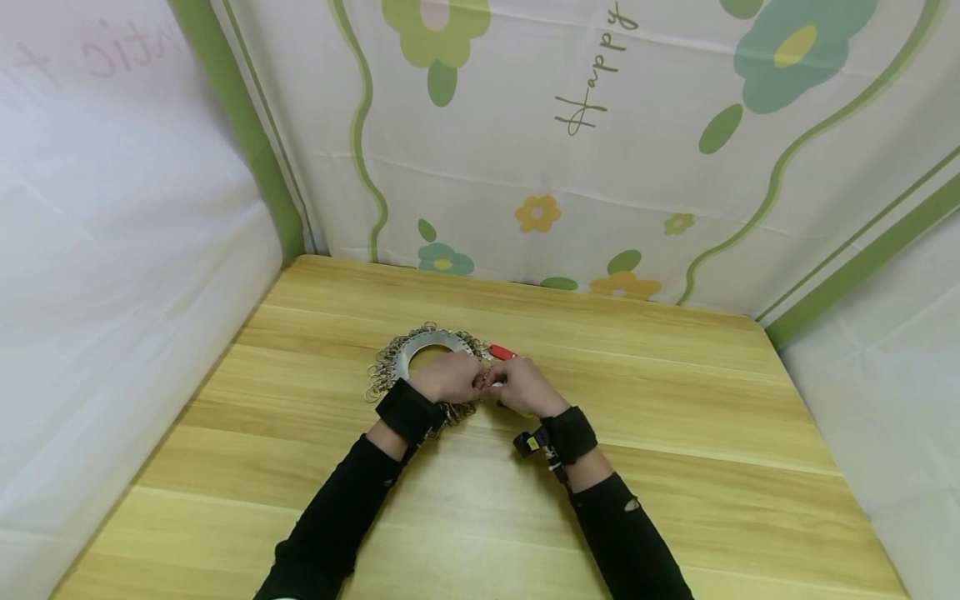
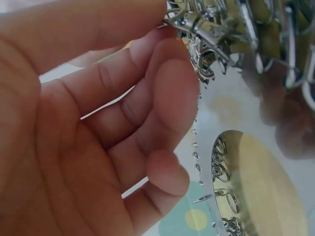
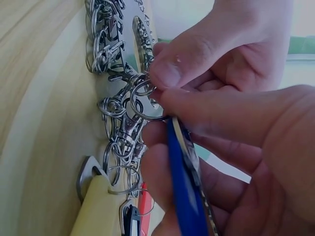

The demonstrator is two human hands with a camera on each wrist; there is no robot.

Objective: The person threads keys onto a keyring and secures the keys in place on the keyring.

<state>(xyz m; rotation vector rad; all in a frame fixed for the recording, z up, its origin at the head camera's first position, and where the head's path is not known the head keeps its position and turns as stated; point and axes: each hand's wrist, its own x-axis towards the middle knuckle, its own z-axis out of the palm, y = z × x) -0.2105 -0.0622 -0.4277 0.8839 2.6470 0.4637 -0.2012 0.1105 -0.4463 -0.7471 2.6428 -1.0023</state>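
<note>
I see a flat metal disc [image 1: 420, 343] with a round central hole, its rim crowded with silver key rings [image 3: 114, 105] and clasps, lying on the wooden table [image 1: 675, 433] near the middle, toward the far edge. My left hand [image 1: 447, 377] rests on the disc, fingers curled, pinching one ring. My right hand [image 1: 521, 387] meets it, fingers closed on a blue tag [image 3: 184, 191]. A red tag [image 1: 501, 352] lies just beside the disc.
</note>
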